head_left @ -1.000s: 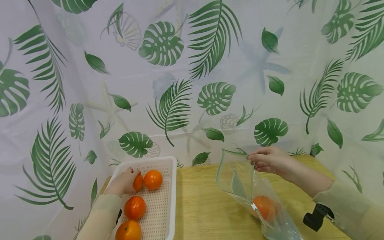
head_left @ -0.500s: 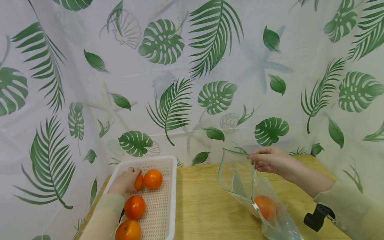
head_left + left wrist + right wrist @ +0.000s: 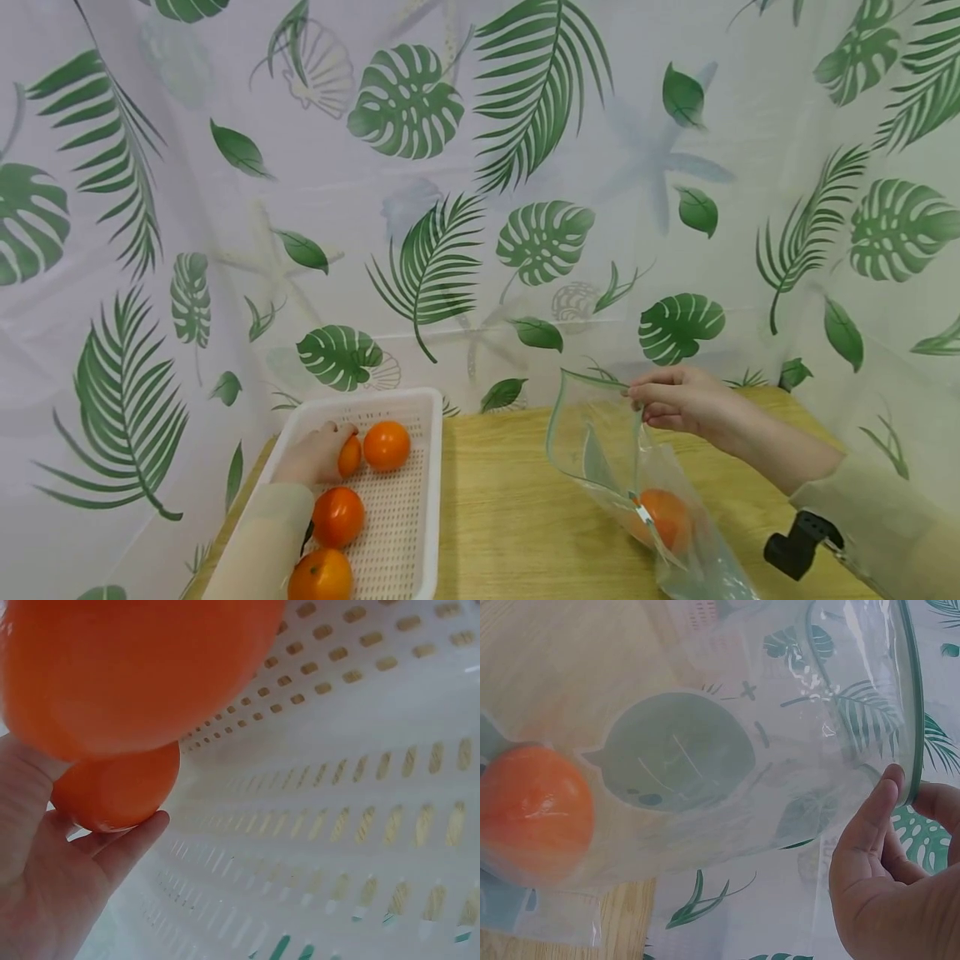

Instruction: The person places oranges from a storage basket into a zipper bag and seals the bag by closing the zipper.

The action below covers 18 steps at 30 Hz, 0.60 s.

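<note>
At the far left of the white basket, my left hand curls round an orange, its fingers hiding much of the fruit. In the left wrist view the thumb and fingers lie around that orange, partly behind a nearer one. Another orange sits just to its right, and two more, a reddish one and one with a stem mark, lie nearer me. My right hand pinches the green-edged rim of a clear zip bag, whose mouth gapes. One orange rests inside the bag.
The perforated basket stands on the left of a wooden table. A leaf-patterned cloth hangs behind and at both sides. A dark wrist-worn device sits on the right sleeve.
Almost nothing has moved. The left hand stays on its orange in the basket, and the right hand keeps holding the bag's rim; the head view has shifted slightly.
</note>
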Each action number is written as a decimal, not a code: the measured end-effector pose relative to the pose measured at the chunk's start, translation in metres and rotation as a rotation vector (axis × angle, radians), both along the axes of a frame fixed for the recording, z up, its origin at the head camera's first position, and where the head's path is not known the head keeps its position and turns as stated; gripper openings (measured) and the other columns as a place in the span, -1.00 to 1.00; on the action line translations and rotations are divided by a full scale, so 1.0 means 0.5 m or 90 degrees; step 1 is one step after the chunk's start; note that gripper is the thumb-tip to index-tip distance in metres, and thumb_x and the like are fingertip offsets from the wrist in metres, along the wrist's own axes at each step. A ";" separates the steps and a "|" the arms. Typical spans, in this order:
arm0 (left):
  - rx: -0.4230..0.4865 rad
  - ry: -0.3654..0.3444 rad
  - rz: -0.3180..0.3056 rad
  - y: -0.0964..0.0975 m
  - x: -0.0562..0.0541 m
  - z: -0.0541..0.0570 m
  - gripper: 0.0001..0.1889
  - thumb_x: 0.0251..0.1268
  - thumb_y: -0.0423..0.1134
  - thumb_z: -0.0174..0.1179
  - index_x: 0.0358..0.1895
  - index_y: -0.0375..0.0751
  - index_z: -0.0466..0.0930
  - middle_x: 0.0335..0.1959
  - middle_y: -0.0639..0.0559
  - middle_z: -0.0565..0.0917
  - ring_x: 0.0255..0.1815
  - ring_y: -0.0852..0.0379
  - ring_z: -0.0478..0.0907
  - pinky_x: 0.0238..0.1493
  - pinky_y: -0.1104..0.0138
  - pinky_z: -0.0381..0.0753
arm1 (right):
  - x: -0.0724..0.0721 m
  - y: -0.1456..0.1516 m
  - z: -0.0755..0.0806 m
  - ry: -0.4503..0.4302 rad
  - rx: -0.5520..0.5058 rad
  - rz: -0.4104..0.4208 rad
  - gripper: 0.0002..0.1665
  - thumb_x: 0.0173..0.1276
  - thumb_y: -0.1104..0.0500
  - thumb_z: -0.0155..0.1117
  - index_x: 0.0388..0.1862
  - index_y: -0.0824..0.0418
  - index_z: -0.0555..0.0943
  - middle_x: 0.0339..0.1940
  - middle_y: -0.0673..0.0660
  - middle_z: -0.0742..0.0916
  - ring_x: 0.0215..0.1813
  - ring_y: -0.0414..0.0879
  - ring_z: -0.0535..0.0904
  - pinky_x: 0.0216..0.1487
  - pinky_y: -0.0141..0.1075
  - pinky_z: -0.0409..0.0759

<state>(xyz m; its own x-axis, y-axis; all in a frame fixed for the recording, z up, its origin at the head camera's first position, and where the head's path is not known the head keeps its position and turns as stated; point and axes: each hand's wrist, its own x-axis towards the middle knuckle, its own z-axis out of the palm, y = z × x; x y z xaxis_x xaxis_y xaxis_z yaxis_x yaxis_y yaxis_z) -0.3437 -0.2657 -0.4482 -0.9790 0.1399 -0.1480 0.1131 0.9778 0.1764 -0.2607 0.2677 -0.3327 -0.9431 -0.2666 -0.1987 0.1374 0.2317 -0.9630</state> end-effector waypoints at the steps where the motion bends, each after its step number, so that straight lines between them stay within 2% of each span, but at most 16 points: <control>1: 0.002 0.001 -0.001 0.000 0.000 0.001 -0.12 0.06 -0.51 0.52 0.54 -0.17 0.42 0.49 -0.37 0.46 0.33 -0.34 0.52 0.47 -0.30 0.44 | 0.000 0.000 0.000 0.000 0.000 -0.001 -0.68 0.62 0.16 0.21 0.18 0.34 0.65 -0.29 -0.12 0.78 -0.30 -0.29 0.69 -0.13 -0.43 0.76; 5: -0.002 0.007 -0.012 -0.002 -0.002 0.001 -0.12 0.05 -0.51 0.53 0.53 -0.17 0.43 0.47 -0.36 0.49 0.32 -0.33 0.54 0.47 -0.29 0.45 | 0.000 0.000 0.000 0.002 -0.003 0.004 -0.65 0.62 0.16 0.22 0.21 0.36 0.63 -0.28 -0.11 0.78 -0.30 -0.29 0.69 -0.12 -0.42 0.76; 10: -0.003 0.006 -0.027 -0.004 -0.008 -0.002 -0.13 0.02 -0.49 0.58 0.50 -0.15 0.46 0.38 -0.32 0.55 0.17 -0.24 0.58 0.41 -0.25 0.52 | 0.002 -0.001 0.002 -0.006 -0.009 -0.003 -0.75 0.62 0.17 0.22 0.12 0.27 0.68 -0.28 -0.10 0.78 -0.29 -0.28 0.69 -0.12 -0.42 0.76; 14: 0.009 -0.004 -0.014 -0.005 -0.005 -0.005 -0.11 0.00 -0.49 0.60 0.50 -0.12 0.47 0.34 -0.27 0.58 0.09 -0.18 0.58 0.39 -0.24 0.56 | 0.002 -0.001 0.000 -0.006 -0.012 0.002 -0.74 0.63 0.17 0.22 0.13 0.27 0.68 -0.28 -0.09 0.78 -0.29 -0.28 0.69 -0.12 -0.41 0.77; 18: 0.008 -0.008 -0.011 -0.007 0.000 -0.002 -0.12 0.01 -0.49 0.59 0.50 -0.12 0.47 0.38 -0.28 0.56 0.12 -0.20 0.58 0.40 -0.25 0.55 | 0.001 -0.001 -0.002 -0.006 -0.014 0.004 -0.75 0.63 0.17 0.21 0.12 0.27 0.69 -0.29 -0.10 0.77 -0.30 -0.28 0.69 -0.13 -0.42 0.77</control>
<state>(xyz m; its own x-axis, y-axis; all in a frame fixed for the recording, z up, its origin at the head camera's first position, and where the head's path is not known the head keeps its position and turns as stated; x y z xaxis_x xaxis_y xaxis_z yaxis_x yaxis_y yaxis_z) -0.3438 -0.2690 -0.4491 -0.9747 0.1583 -0.1578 0.1274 0.9735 0.1897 -0.2602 0.2672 -0.3338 -0.9397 -0.2763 -0.2015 0.1451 0.2114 -0.9666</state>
